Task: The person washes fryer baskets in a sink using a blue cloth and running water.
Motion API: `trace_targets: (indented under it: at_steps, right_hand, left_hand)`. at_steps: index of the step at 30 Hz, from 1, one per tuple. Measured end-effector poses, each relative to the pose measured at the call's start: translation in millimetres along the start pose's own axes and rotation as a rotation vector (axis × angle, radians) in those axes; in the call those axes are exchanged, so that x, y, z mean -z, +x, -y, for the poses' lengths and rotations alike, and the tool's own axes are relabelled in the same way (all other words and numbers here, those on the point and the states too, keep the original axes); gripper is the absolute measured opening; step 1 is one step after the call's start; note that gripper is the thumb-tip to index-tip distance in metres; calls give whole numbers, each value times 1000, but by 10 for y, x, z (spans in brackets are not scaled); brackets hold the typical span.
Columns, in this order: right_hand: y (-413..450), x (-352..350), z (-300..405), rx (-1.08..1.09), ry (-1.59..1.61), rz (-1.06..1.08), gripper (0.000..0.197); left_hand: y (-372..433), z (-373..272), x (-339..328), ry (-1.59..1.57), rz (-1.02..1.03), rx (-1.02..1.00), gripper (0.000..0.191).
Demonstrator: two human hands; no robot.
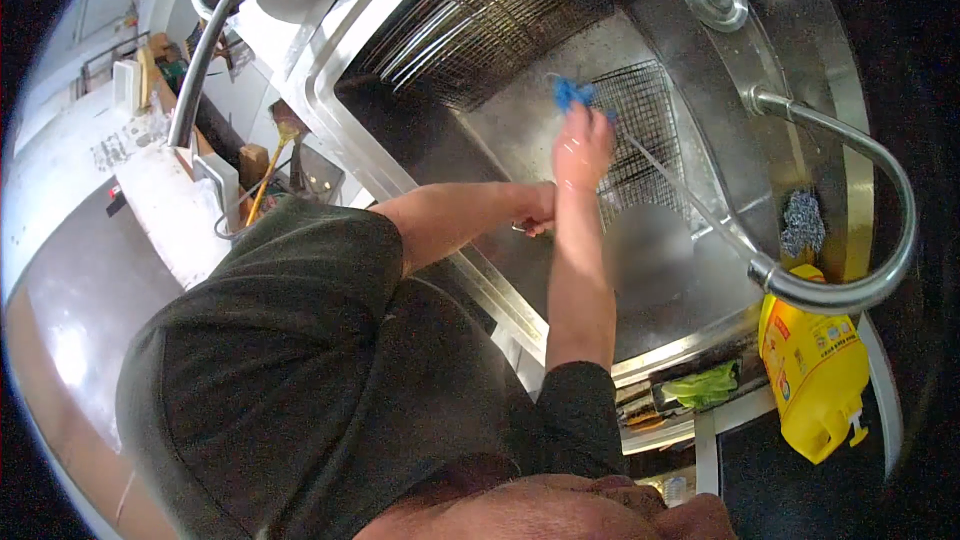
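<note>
My right hand [583,146] grips a crumpled blue cloth or pad [574,92] at the upper corner of a dark wire mesh rack [637,105], inside a stainless steel sink [517,135]. My left hand [540,208] is curled beside my right forearm, which partly hides it. A small thin metal end [517,226] shows at its fingers; what it belongs to is not clear. A thin, straight rod or stream [679,184] runs from the mouth of a curved metal faucet [900,195] towards the mesh rack. A blurred round patch covers part of the sink below the rack.
Several curved wire racks [450,30] are stacked at the sink's far left. To the right are a metal scouring pad [802,225] and a yellow plastic bottle [814,375]. A green cloth or glove [701,385] lies near the lower rim. A broom [285,127] stands at left.
</note>
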State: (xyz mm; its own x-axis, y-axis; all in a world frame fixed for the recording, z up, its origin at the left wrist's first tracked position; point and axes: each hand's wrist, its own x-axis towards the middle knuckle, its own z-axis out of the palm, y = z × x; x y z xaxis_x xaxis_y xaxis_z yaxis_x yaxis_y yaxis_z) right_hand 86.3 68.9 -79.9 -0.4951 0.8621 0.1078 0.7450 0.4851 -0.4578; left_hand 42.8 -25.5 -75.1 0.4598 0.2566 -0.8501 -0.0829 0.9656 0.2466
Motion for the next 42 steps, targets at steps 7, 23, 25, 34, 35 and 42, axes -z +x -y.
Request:
trace_targets:
  at_steps: [7, 23, 25, 34, 35, 42]
  right_hand:
    - [-1630, 777, -1518, -341, -386, 356, 19]
    - [-1374, 3264, -670, -620, -132, -601, 39]
    - [-1219, 3178, -587, -811, 316, -756, 42]
    - [-930, 1302, -1598, -607, -24, -49, 35]
    - [-885, 1149, -1555, -633, -54, 2, 31]
    - [-774, -63, -1927, -743, 98, -218, 26]
  left_hand:
    - [-252, -158, -68, 240, -90, -60, 48]
    - [-2117, -969, -296, 1312, -371, -222, 35]
    - [-1854, -801, -222, 1219, -454, -311, 49]
    - [-242, -286, 213, 936, -185, -153, 30]
    - [-117, -188, 277, 697, -119, -129, 30]
    - [221, -90, 87, 633, -58, -42, 54]
